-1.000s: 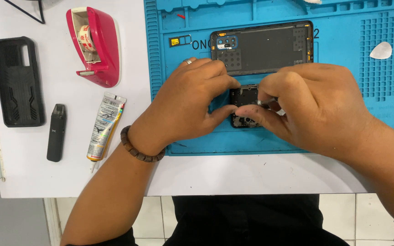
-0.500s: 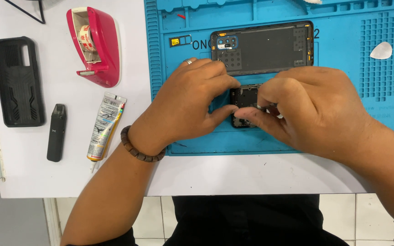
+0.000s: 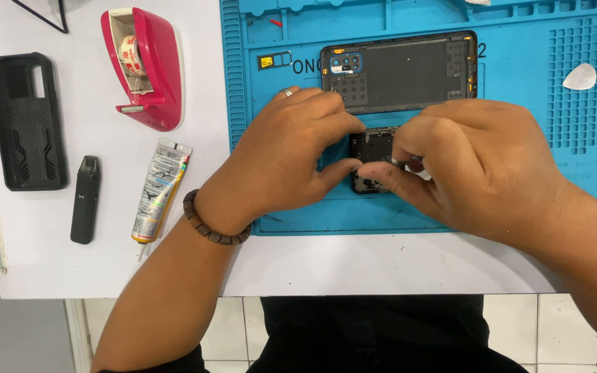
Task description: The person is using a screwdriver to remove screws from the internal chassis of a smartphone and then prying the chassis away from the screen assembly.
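gripping the opened phone (image 3: 371, 160) on the blue mat (image 3: 519, 138), both hands, left (image 3: 288, 155) and right (image 3: 478, 166), pinch it.

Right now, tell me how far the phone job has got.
Done: the back cover is off, lying inside-up on the blue mat. In hand: both hands work on the opened phone; the left hand steadies it, the right hand pinches a slim tool there. Left: the cover and black case are not back on; the glue tube lies aside.
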